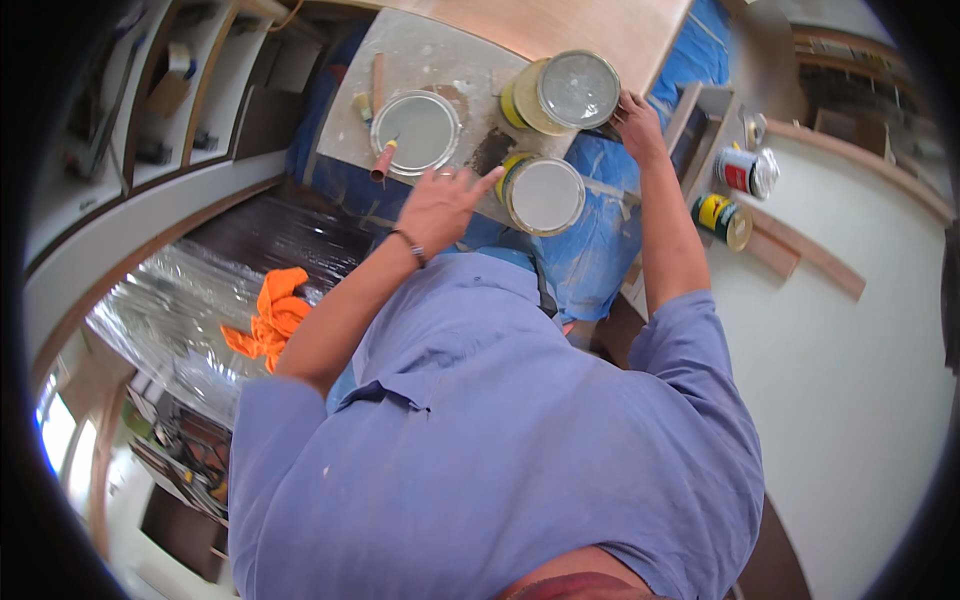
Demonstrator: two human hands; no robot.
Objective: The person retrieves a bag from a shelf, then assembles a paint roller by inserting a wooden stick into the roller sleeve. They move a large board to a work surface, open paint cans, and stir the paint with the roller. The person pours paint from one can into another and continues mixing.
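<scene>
My left hand (440, 207) hovers with fingers stretched out between two round containers, holding nothing. To its left is an open tub (432, 118) of pale grey liquid, with a brush (384, 160) lying across its rim. A can with a yellow label and a pale round top (547, 195) stands just right of my fingertips. My right hand (638, 125) has its fingers curled at the right edge of a larger yellowish can (578, 90) with a grey, glossy round top. The underside of that grip is hidden. Another brush (362, 105) lies by the tub.
The stained board (480, 50) under the cans lies over blue plastic sheeting (600, 260). At right, two smaller cans (745, 172) (722, 222) stand near wooden strips (800, 240) on a pale surface. An orange cloth (272, 318) lies on clear plastic wrap at left. Open shelving (150, 110) lines the left side.
</scene>
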